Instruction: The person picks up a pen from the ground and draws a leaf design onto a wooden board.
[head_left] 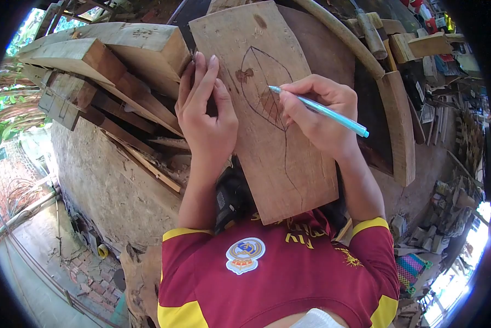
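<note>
A wooden board (256, 169) lies lengthwise in front of me. Drawn on it in dark lines is a leaf outline (251, 47) with a long stem and some veins in its lower part. My right hand (324, 109) is closed around a light blue pen (333, 115), its tip at the leaf's middle line. My left hand (207, 104) rests along the board's left edge, fingers stretched upward and the thumb apart from them. I see nothing held in it.
Thick timber beams (108, 49) are stacked to the left. A curved wooden piece (344, 33) arcs behind the board on the right, near a wooden-handled tool (371, 38). A curved wood block (397, 128) stands right of my arm. A woven checked bag (412, 270) lies lower right.
</note>
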The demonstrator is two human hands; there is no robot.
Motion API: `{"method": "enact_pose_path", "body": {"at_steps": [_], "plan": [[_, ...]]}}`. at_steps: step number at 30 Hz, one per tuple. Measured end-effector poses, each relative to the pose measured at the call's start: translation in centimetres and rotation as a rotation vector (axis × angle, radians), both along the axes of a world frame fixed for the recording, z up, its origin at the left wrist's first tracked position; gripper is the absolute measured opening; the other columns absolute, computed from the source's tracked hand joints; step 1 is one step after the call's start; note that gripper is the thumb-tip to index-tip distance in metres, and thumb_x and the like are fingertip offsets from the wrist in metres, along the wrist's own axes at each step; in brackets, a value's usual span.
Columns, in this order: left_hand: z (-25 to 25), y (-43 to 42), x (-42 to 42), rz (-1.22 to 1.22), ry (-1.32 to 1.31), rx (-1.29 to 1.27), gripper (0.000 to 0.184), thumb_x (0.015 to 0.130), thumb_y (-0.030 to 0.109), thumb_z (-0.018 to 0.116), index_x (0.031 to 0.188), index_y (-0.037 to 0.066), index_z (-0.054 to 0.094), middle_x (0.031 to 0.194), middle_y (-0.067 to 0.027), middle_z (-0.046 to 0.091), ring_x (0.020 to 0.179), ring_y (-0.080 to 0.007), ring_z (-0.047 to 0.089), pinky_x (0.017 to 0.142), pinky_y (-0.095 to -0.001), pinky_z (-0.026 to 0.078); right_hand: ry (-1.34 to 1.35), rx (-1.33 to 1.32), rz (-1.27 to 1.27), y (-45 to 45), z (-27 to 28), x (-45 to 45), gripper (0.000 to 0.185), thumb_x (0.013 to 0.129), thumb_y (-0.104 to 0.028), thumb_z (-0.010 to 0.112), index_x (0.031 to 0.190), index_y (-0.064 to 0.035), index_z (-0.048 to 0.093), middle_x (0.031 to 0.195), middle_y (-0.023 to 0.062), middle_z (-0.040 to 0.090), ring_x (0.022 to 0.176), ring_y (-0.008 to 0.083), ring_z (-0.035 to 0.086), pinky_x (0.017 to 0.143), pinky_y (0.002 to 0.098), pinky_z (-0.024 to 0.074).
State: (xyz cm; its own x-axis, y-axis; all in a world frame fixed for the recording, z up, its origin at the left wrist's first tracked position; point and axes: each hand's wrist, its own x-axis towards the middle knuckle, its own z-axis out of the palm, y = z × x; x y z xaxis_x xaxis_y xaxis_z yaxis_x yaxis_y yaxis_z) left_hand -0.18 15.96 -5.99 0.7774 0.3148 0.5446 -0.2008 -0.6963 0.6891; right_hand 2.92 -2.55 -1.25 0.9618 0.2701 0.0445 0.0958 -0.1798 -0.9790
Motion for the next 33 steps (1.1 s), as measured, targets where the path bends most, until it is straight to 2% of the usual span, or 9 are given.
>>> {"method": "enact_pose_path", "body": {"at_steps": [11, 14, 17, 20, 23, 27, 33], "plan": [[-0.2, 0.2, 0.1, -0.007, -0.010, -0.002, 0.032, 0.092, 0.002, 0.057, 0.122, 0.000, 0.067, 0.131, -0.0220, 0.063, 0.126, -0.0397, 0.056, 0.103, -0.0455, 0.044, -0.035, -0.051, 0.036, -0.1, 0.0, 0.0, 0.008, 0.086, -0.004, 0.071, 0.089, 0.0025, 0.072, 0.076, 0.0038, 0.071, 0.068, 0.0035, 0.063, 0.059, 0.0197, 0.0495], [-0.1, 0.3, 0.0, 0.011, 0.018, 0.026, 0.034, 0.091, 0.002, 0.057, 0.123, 0.000, 0.067, 0.130, -0.0225, 0.063, 0.126, -0.0395, 0.056, 0.103, -0.0453, 0.044, -0.112, 0.209, -0.029, -0.4, -0.3, -0.2, 0.006, 0.085, -0.003, 0.072, 0.088, 0.0023, 0.071, 0.077, 0.0040, 0.071, 0.069, 0.0042, 0.063, 0.060, 0.0193, 0.0504], [-0.2, 0.1, 0.0, 0.028, 0.005, 0.080, 0.036, 0.090, 0.003, 0.057, 0.124, 0.001, 0.067, 0.131, -0.0220, 0.063, 0.126, -0.0395, 0.055, 0.103, -0.0447, 0.043, -0.118, 0.283, -0.041, -0.5, -0.4, -0.1, 0.006, 0.084, -0.002, 0.072, 0.088, 0.0018, 0.069, 0.078, 0.0038, 0.070, 0.069, 0.0046, 0.063, 0.061, 0.0191, 0.0512], [-0.1, -0.4, -0.3, 0.071, 0.030, 0.141, 0.038, 0.089, 0.007, 0.057, 0.125, 0.002, 0.067, 0.133, -0.0190, 0.062, 0.126, -0.0394, 0.055, 0.103, -0.0452, 0.041, 0.000, 0.166, 0.001, -0.6, 0.6, 0.0, 0.006, 0.083, -0.003, 0.073, 0.085, 0.0022, 0.069, 0.076, 0.0029, 0.070, 0.068, 0.0039, 0.062, 0.061, 0.0198, 0.0508], [0.2, -1.5, -0.5, 0.108, 0.096, 0.201, 0.040, 0.089, 0.011, 0.057, 0.127, 0.005, 0.067, 0.135, -0.0144, 0.062, 0.129, -0.0375, 0.054, 0.103, -0.0450, 0.037, 0.015, 0.035, 0.137, -0.7, 1.0, -0.2, 0.008, 0.082, -0.004, 0.073, 0.081, 0.0026, 0.068, 0.074, 0.0029, 0.070, 0.067, 0.0034, 0.062, 0.059, 0.0203, 0.0502], [0.7, -2.0, -0.7, 0.106, 0.123, 0.243, 0.041, 0.088, 0.013, 0.058, 0.128, 0.008, 0.067, 0.135, -0.0109, 0.063, 0.132, -0.0353, 0.051, 0.103, -0.0447, 0.033, -0.039, -0.089, 0.157, -0.6, 1.1, -0.2, 0.011, 0.080, -0.006, 0.073, 0.077, 0.0033, 0.068, 0.068, 0.0048, 0.069, 0.064, 0.0026, 0.061, 0.057, 0.0213, 0.0493], [0.5, -1.9, -0.9, 0.078, 0.100, 0.199, 0.042, 0.088, 0.013, 0.058, 0.129, 0.009, 0.067, 0.135, -0.0102, 0.063, 0.133, -0.0342, 0.051, 0.103, -0.0436, 0.032, -0.065, -0.092, 0.162, -0.9, 1.6, -0.6, 0.011, 0.080, -0.006, 0.073, 0.077, 0.0033, 0.069, 0.067, 0.0058, 0.069, 0.063, 0.0032, 0.061, 0.056, 0.0217, 0.0493]]}}
